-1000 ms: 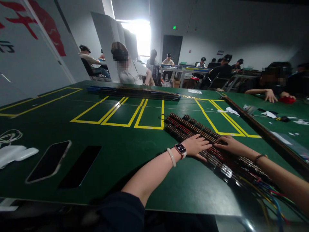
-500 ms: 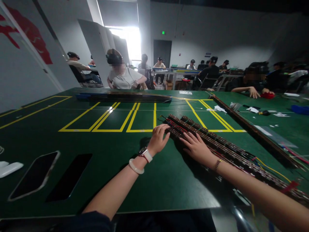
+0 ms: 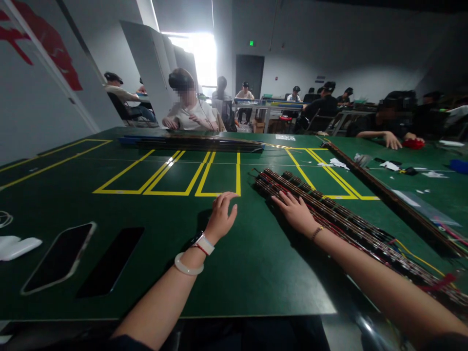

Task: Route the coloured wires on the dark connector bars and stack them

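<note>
My right hand (image 3: pixel 295 213) rests with fingers stretched over the near edge of long dark strips bundled side by side (image 3: pixel 343 224), with copper-coloured lines and red wires along them. The bundle runs slantwise from mid-table to the lower right, and my right forearm hides part of it. A yellow wire (image 3: pixel 420 256) and a red piece (image 3: pixel 440 282) show at its near end. Left of the bundle's far end, my left hand (image 3: pixel 221 218) hovers apart from it, fingers loosely extended and nothing held. That wrist carries a watch and a pale bangle.
Two phones (image 3: pixel 60 258) (image 3: pixel 111 263) and a white object (image 3: pixel 18 247) lie at left. Yellow tape (image 3: pixel 168 193) marks the green table. Another long strip (image 3: pixel 387 195) lies at right; more strips (image 3: pixel 197 142) lie at the far edge. Co-workers (image 3: pixel 190 114) sit beyond.
My left hand has come off the bundle's far end and moved left and toward me. My right hand stays on the bundle, shifted slightly left. The view has tilted slightly.
</note>
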Tool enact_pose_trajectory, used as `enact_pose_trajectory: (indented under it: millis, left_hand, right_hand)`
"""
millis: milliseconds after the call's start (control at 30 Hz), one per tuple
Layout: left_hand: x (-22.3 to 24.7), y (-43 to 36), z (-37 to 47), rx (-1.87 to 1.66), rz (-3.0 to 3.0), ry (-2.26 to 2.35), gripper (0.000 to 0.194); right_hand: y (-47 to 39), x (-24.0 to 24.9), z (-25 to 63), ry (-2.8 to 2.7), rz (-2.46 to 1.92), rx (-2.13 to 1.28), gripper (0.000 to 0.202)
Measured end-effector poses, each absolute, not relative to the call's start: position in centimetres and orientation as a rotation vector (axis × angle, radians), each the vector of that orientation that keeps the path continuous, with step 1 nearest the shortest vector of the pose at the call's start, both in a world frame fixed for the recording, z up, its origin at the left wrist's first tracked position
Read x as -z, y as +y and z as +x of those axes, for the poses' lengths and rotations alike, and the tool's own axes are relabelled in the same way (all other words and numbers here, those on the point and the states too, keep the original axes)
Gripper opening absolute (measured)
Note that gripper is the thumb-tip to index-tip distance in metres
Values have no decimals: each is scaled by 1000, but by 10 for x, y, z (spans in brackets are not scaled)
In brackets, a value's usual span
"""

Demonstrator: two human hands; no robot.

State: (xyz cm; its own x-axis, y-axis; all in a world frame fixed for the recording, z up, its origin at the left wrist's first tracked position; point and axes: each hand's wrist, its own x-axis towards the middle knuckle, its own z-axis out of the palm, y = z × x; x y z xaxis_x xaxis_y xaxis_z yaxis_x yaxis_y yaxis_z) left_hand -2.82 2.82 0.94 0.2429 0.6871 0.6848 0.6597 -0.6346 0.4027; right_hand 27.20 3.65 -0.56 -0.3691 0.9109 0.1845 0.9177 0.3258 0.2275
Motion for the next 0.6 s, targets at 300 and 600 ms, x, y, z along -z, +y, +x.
enact_pose_trajectory:
  millis: [300,600]
  left_hand:
    - [-6,28,-30,-1240,2464,1349,26]
    - [-5,27,-28,-1189,2436,1329,26]
  right_hand:
    - [92,9,342,-2328,-2047,409,51]
    - [102,13,424,-2285,-2116,369,51]
